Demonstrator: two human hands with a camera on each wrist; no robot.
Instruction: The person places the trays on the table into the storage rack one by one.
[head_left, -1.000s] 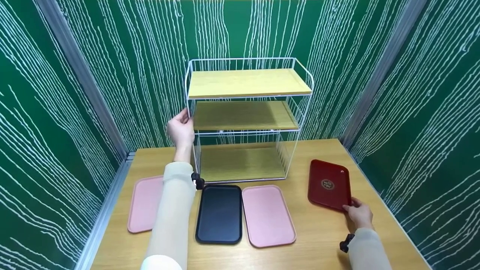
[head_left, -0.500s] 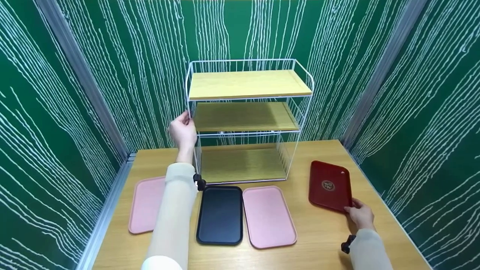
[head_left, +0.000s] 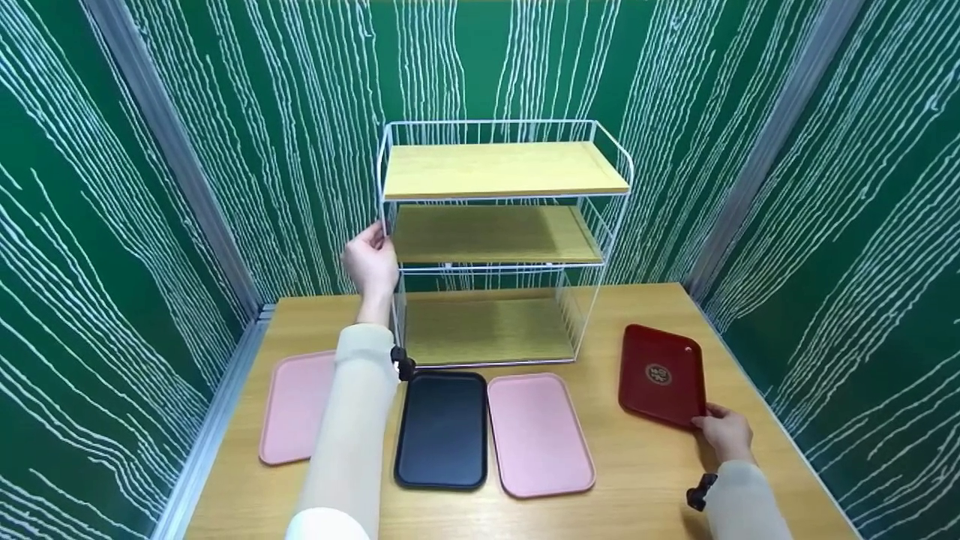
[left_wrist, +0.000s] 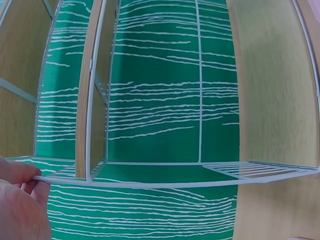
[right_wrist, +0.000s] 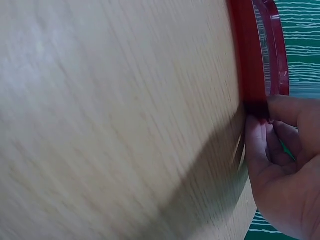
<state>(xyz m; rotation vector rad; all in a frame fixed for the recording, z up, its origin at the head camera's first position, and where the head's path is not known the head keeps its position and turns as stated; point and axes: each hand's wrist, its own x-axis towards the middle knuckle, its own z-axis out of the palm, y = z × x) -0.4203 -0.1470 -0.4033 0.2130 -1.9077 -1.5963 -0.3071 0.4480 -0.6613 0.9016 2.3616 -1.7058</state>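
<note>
A white wire rack (head_left: 510, 267) with three wooden shelves stands at the back of the table. My left hand (head_left: 370, 259) pinches its left front upright at the height of the middle shelf; in the left wrist view the thumb and fingers (left_wrist: 25, 172) close round the thin white wire. On the right lies a dark red tray (head_left: 652, 397) with a round gold emblem. My right hand (head_left: 726, 432) pinches its near right corner, and in the right wrist view thumb and fingers (right_wrist: 285, 110) meet on the red rim (right_wrist: 247, 55).
A black tray (head_left: 441, 431) and a pink tray (head_left: 541, 435) lie side by side before the rack. Another pink tray (head_left: 296, 405) lies at the left, partly hidden by the left sleeve. Green patterned walls (head_left: 150, 225) enclose the wooden table (head_left: 622, 480).
Both hands keep their grips on the rack and the red tray. The whole head view has shifted slightly; nothing else visibly moves.
</note>
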